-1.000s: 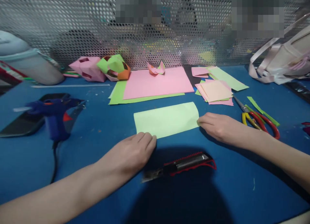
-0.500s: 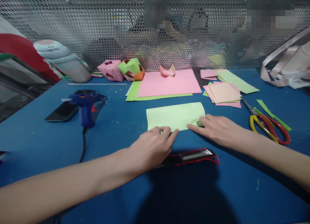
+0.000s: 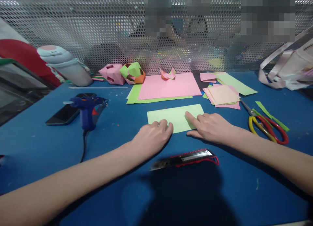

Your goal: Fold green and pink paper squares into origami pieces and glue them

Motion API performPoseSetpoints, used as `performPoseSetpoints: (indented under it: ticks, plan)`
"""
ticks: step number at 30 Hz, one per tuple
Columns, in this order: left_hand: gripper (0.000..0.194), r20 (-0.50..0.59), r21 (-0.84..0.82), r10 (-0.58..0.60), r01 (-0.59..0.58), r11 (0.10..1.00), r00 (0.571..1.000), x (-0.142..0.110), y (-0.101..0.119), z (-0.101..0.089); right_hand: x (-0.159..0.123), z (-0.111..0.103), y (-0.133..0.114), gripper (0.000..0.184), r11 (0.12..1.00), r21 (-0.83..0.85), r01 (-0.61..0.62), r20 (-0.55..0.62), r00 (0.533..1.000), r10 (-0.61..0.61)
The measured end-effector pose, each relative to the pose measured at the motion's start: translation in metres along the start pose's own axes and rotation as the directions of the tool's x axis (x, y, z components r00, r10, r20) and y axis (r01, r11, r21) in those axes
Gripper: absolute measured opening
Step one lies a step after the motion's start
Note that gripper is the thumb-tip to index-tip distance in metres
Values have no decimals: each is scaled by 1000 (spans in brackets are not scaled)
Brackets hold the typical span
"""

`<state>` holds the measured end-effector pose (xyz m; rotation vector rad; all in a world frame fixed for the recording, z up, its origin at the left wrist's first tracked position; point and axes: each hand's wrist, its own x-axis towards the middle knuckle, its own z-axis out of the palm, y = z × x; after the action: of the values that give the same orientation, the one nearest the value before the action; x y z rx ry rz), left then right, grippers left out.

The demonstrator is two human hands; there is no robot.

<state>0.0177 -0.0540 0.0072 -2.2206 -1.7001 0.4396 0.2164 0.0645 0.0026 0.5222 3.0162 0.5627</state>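
A pale green sheet of paper [image 3: 176,117], folded over into a long rectangle, lies on the table in front of me. My left hand [image 3: 156,133] rests on its lower left part, fingers slightly bent and pressing it down. My right hand [image 3: 207,125] lies at its right end, the index finger stretched onto the paper and the thumb apart below its lower edge. Neither hand is closed round anything. A red and black utility knife [image 3: 188,158] lies nearer to me, below both hands, with its blade end to the left.
Scissors [image 3: 269,126] and green paper strips lie at the right. Behind are stacked paper squares [image 3: 225,94], pink sheets [image 3: 171,86] and folded paper shapes [image 3: 133,73]. A blue glue gun [image 3: 86,112], a phone [image 3: 61,113] and a bottle [image 3: 66,64] stand or lie at the left.
My right index finger has moved up onto the paper from its lower edge. My left hand has shifted slightly left and up, uncovering the knife's blade end.
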Motion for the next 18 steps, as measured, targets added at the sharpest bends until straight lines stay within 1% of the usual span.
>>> performPoseSetpoints:
  ticks: [3,5,7,12,15,18]
  plan:
    - [24,-16,-8,-20,20,1000,1000,-1,0,1,10,-2,-1,64,1000,21,-23,60,998,22]
    - [33,-24,-27,-40,39,999,999,-2,2,-1,16,-1,0,62,999,40,-35,94,995,32]
    - [40,-24,-31,-30,30,999,999,-5,4,-5,22,1,2,61,997,60,-44,113,993,37]
    - [48,25,12,50,-51,999,998,-10,12,-12,29,5,7,60,994,74,-77,136,988,66]
    - [54,62,6,53,-53,999,997,-8,15,-13,29,4,7,59,994,67,-83,145,987,73]
    - [58,58,-7,50,-50,999,997,-5,16,-13,25,3,6,58,996,57,-69,124,990,62]
